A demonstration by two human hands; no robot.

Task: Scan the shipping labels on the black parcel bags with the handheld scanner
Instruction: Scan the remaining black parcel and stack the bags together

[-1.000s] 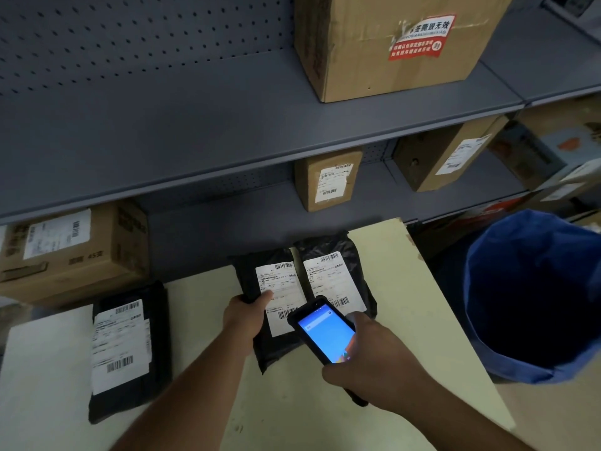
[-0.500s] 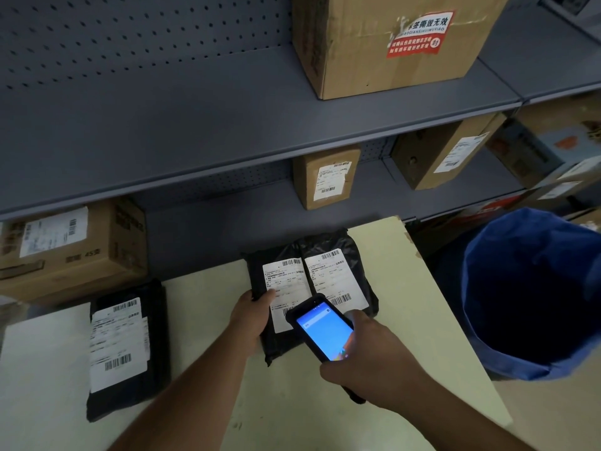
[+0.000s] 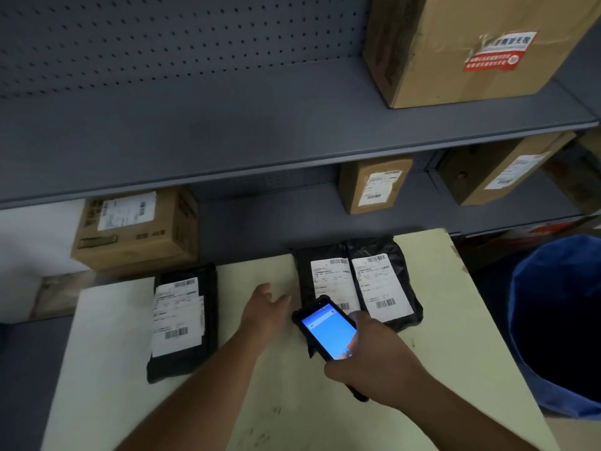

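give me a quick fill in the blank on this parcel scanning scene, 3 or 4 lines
1. The handheld scanner is held in the person's ____ hand.
2. The scanner's lit screen is ____ in colour.
3. The number of black parcel bags on the table is ____.
4. The left hand is open and holds ____.

Missing words: right; blue; three; nothing

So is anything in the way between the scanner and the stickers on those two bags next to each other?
Nothing visible. The handheld scanner in the right hand hovers over the near end of the middle bag; the open left hand is off to its side.
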